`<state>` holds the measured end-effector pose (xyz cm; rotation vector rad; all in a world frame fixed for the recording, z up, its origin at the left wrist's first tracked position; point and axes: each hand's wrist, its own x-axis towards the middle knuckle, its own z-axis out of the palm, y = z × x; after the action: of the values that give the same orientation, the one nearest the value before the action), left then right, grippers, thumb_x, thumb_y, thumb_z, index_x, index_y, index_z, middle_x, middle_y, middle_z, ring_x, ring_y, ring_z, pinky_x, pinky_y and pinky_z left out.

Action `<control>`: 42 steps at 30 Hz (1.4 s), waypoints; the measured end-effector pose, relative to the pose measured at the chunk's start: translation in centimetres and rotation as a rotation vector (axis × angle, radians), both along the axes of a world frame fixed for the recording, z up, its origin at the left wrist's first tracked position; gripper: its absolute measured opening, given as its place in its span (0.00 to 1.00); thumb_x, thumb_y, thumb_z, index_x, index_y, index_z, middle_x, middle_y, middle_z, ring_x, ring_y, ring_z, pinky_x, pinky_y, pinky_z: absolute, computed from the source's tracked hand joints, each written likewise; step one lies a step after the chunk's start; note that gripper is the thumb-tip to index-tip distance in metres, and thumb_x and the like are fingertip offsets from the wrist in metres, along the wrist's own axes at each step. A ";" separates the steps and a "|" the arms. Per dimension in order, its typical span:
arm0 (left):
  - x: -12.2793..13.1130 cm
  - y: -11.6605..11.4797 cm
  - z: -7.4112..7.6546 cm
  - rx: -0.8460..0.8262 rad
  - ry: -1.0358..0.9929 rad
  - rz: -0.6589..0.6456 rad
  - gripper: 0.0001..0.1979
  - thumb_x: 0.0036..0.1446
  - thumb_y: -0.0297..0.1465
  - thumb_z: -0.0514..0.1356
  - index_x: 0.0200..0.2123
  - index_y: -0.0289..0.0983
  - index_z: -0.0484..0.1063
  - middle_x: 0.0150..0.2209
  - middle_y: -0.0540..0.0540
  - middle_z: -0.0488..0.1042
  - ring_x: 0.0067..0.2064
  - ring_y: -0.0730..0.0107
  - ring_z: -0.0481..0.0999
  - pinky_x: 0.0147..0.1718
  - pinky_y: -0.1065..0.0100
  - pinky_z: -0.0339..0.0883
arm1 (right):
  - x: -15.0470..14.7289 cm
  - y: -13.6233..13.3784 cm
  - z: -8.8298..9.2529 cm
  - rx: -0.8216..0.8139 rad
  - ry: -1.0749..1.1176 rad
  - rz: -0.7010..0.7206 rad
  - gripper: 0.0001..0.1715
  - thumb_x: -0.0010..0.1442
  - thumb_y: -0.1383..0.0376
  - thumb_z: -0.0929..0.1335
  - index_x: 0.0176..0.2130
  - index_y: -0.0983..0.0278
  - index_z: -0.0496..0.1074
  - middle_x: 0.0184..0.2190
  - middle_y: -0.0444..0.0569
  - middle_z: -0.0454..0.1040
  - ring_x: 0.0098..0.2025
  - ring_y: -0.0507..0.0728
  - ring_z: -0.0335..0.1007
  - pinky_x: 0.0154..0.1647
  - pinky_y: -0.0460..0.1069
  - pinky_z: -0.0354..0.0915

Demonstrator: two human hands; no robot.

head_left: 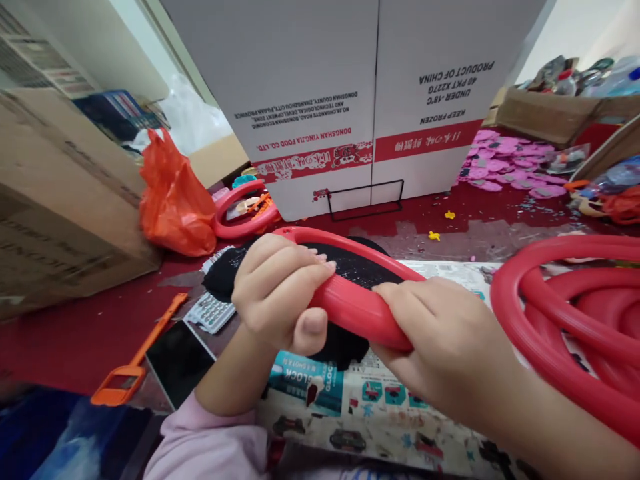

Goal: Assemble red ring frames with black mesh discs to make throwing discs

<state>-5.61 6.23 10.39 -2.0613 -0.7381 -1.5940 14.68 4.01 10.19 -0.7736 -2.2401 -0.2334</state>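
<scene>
A red plastic ring (360,310) is held up in front of me, over a black cloth (345,343) on the printed table covering. My left hand (280,290) wraps round the ring's left part, thumb beneath the near edge. Around the right part of the same ring, my right hand (433,327) is closed, its fingertips on top. The ring's far side arches behind both hands. Several similar red rings (545,320) lie in a pile to the right of my right hand.
A large white carton (310,80) stands behind, with a black wire stand (367,213) before it. On the left are an orange bag (173,200), a cardboard box (65,193), an orange plastic tool (143,357) and a dark tablet (180,360). Pink pieces (510,163) lie at the back right.
</scene>
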 end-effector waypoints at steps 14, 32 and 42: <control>-3.3 1.6 1.1 0.100 -0.024 0.132 0.12 0.57 0.32 0.53 0.25 0.38 0.72 0.22 0.48 0.72 0.27 0.65 0.74 0.32 0.58 0.73 | 1.3 3.4 -0.7 -0.073 0.018 0.154 0.10 0.56 0.64 0.66 0.40 0.65 0.71 0.35 0.51 0.78 0.34 0.58 0.74 0.34 0.53 0.67; -3.2 2.9 0.7 -0.059 -0.252 0.105 0.22 0.66 0.38 0.46 0.28 0.40 0.76 0.27 0.46 0.77 0.33 0.64 0.76 0.35 0.58 0.69 | 4.5 5.7 -0.2 0.142 0.015 0.321 0.19 0.61 0.58 0.68 0.48 0.65 0.68 0.28 0.49 0.76 0.28 0.54 0.73 0.30 0.48 0.68; -0.7 0.8 0.0 0.175 0.082 0.152 0.09 0.56 0.28 0.55 0.25 0.37 0.71 0.21 0.47 0.71 0.24 0.68 0.70 0.23 0.63 0.67 | 1.5 2.3 -0.4 -0.029 -0.051 0.113 0.18 0.60 0.61 0.66 0.44 0.73 0.71 0.37 0.60 0.78 0.36 0.62 0.76 0.34 0.56 0.72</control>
<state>-6.36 7.05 10.35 -1.8867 -0.6838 -1.4288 16.21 6.28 9.82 -0.6598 -2.3313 -0.1683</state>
